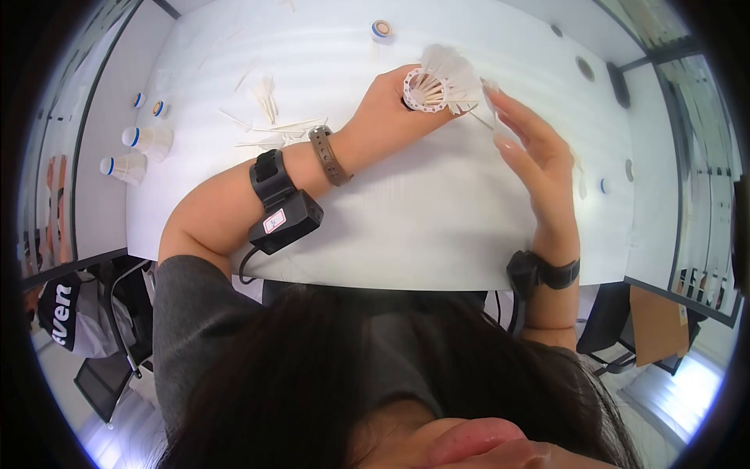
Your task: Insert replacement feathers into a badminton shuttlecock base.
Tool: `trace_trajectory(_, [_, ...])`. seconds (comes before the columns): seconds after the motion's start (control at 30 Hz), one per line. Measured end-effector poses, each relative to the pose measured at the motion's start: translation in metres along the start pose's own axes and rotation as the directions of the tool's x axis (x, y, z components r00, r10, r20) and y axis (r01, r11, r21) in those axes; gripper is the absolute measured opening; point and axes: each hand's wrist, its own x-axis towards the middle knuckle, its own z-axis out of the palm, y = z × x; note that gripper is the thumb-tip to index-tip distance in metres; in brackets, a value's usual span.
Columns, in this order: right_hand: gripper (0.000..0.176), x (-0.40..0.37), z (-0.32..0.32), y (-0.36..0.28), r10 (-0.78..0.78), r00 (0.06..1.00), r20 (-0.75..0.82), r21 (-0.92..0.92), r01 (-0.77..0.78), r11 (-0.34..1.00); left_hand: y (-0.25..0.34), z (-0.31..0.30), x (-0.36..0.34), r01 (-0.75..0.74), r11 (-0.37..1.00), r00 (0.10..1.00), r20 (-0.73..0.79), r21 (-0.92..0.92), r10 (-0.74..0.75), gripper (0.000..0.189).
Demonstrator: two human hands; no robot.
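Note:
A partly feathered shuttlecock (424,91) is gripped in my left hand (384,98), which is closed around its base. A white ring with reddish dots and pale quills faces up, and white feathers (451,69) fan out on its upper right side. Close to its right, my right hand (541,152) holds a pale feather (494,117) between the tips of thumb and finger. The feather's thin quill points toward the shuttlecock. My left fingers are mostly hidden behind the shuttlecock.
Loose feathers (266,99) and quills (293,127) lie left of my left hand. Shuttlecocks (148,141) lie near the left panel. A blue-rimmed cork base (381,30) sits at the back. Partitions (656,156) border the white table (437,227).

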Motion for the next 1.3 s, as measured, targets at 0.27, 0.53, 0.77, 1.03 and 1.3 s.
trace_trajectory(0.27, [0.083, -0.001, 0.013, 0.013, -0.104, 0.986, 0.129, 0.248, 0.07, 0.966, -0.001, 0.0, -0.002, -0.041, 0.999, 0.998, 0.046, 0.015, 0.04, 0.03])
trace_trajectory(0.53, [0.086, 0.0, 0.013, 0.008, -0.131, 0.982, 0.133, 0.447, 0.059, 0.893, -0.009, -0.001, -0.005, -0.04, 0.998, 0.99, 0.137, 0.044, 0.033, 0.026])
trace_trajectory(0.77, [0.066, -0.001, 0.012, 0.017, -0.174, 0.983, -0.062, 0.53, 0.18, 0.829, -0.004, -0.002, -0.005, -0.07, 0.982, 0.984, 0.174, 0.177, 0.039, 0.023])
trace_trajectory(1.03, [0.02, -0.002, 0.011, 0.005, -0.091, 0.94, -0.33, 0.113, 0.135, 0.984, -0.002, 0.0, -0.007, -0.153, 0.981, 0.954, 0.278, 0.122, 0.114, 0.023])
trace_trajectory(1.3, [0.023, -0.002, 0.018, 0.009, -0.167, 0.944, -0.283, -0.128, 0.135, 0.983, -0.002, -0.002, -0.009, -0.36, 0.909, 0.906, 0.312, 0.211, 0.286, 0.024])
